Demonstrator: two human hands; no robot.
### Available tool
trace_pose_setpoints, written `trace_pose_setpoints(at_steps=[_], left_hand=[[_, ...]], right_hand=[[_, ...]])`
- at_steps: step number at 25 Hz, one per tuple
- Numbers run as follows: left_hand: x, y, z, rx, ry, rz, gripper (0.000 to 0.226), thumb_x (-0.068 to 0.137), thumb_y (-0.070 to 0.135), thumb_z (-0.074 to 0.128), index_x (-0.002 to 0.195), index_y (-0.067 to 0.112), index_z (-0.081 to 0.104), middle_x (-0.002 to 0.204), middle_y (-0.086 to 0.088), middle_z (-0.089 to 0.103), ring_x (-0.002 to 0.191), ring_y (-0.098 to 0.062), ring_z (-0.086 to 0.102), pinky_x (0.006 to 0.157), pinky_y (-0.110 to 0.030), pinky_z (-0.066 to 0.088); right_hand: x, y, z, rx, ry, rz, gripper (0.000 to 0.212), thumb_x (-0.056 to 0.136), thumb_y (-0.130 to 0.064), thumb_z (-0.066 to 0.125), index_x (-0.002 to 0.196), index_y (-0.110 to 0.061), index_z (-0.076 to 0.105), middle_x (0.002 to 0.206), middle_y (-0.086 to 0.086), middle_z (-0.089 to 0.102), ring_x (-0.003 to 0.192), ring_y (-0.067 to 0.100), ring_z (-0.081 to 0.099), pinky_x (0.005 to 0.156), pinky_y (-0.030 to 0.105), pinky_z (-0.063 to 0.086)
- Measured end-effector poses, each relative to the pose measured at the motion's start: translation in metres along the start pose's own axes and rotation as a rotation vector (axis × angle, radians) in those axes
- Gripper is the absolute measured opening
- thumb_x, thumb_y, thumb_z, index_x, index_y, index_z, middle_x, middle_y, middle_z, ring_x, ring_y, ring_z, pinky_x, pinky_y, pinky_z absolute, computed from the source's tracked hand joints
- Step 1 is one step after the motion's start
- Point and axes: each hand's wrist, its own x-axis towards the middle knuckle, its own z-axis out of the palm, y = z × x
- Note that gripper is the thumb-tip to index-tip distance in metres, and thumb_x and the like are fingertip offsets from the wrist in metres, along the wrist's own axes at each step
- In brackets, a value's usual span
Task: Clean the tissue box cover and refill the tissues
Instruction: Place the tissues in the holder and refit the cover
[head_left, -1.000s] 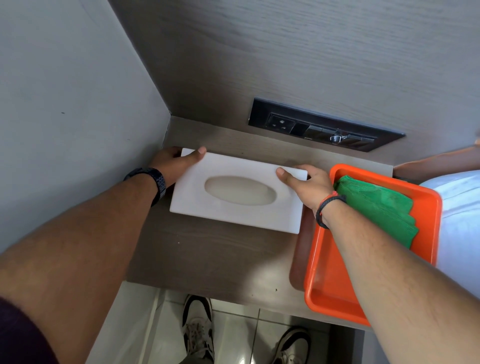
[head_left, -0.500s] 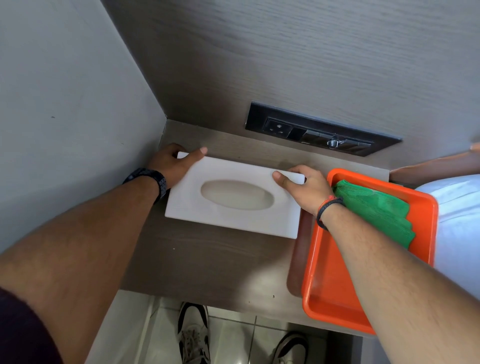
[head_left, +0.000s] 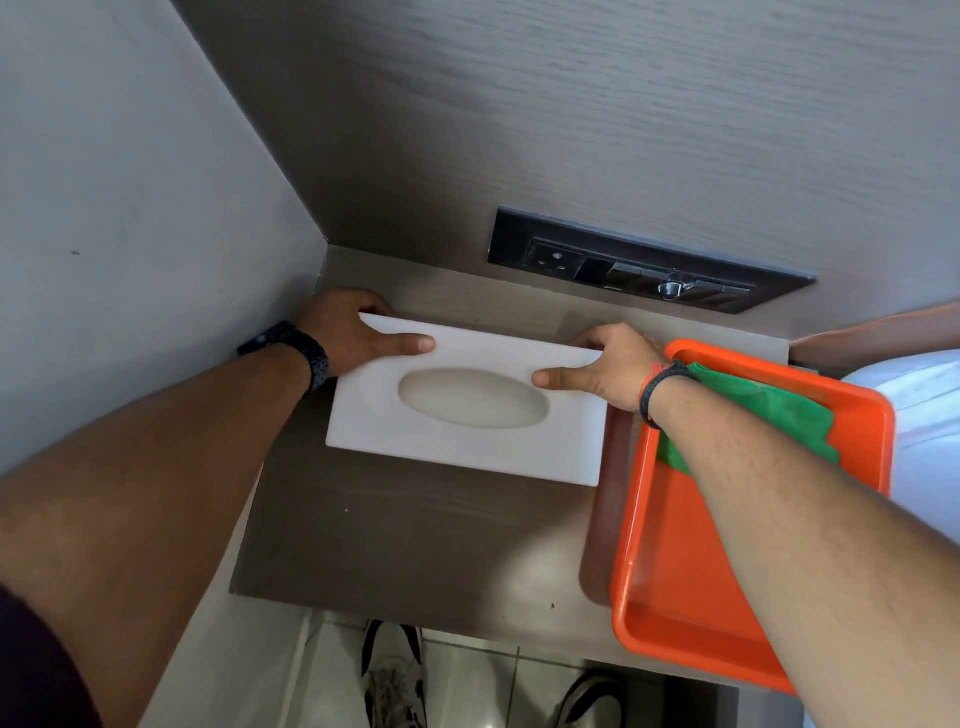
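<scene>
A white rectangular tissue box cover (head_left: 467, 452) with an oval opening in its top sits on a small wooden table (head_left: 405, 540) in a corner. No tissue shows in the opening. My left hand (head_left: 353, 330) grips the cover's left end, thumb lying on top and fingers behind. At the right end, my right hand (head_left: 608, 366) holds it the same way, thumb beside the oval. The cover's far edge looks slightly raised.
An orange plastic tray (head_left: 753, 561) with a folded green cloth (head_left: 769, 415) rests on the table's right side, overhanging the front edge. A dark socket panel (head_left: 639, 265) is set in the wood wall behind. A grey wall closes the left. White bedding (head_left: 930, 415) lies right.
Both thumbs have slid further in over the cover's top, and the cover has tipped up a little at its far edge. The tray and cloth stay in place.
</scene>
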Motion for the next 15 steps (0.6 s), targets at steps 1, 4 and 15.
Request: trace_pose_setpoints(at_steps=[1, 4, 15], left_hand=[[0.001, 0.0, 0.0, 0.014, -0.012, -0.005, 0.076, 0.036, 0.084, 0.063, 0.088, 0.029, 0.066, 0.087, 0.013, 0.062, 0.078, -0.007, 0.057, 0.057, -0.023, 0.043], [0.006, 0.001, -0.003, 0.048, -0.065, -0.02, 0.073, 0.04, 0.081, 0.065, 0.089, 0.026, 0.065, 0.087, 0.01, 0.063, 0.078, -0.01, 0.059, 0.056, -0.024, 0.044], [0.002, -0.009, 0.01, 0.272, 0.185, 0.121, 0.071, 0.045, 0.079, 0.061, 0.092, 0.027, 0.071, 0.145, -0.005, 0.04, 0.13, -0.033, 0.034, 0.109, -0.047, 0.026]], right_hand=[[0.002, -0.002, -0.002, -0.008, -0.027, 0.002, 0.107, 0.026, -0.084, 0.067, 0.108, -0.017, 0.068, 0.11, -0.001, 0.067, 0.106, 0.022, 0.059, 0.09, 0.037, 0.049], [0.004, -0.004, -0.006, -0.025, -0.113, 0.005, 0.098, 0.023, -0.085, 0.067, 0.095, -0.019, 0.07, 0.097, -0.001, 0.07, 0.094, 0.021, 0.063, 0.088, 0.04, 0.052], [-0.002, 0.004, 0.012, 0.031, 0.11, 0.016, 0.089, 0.037, -0.07, 0.081, 0.106, -0.017, 0.069, 0.111, 0.005, 0.067, 0.108, 0.027, 0.058, 0.079, 0.032, 0.049]])
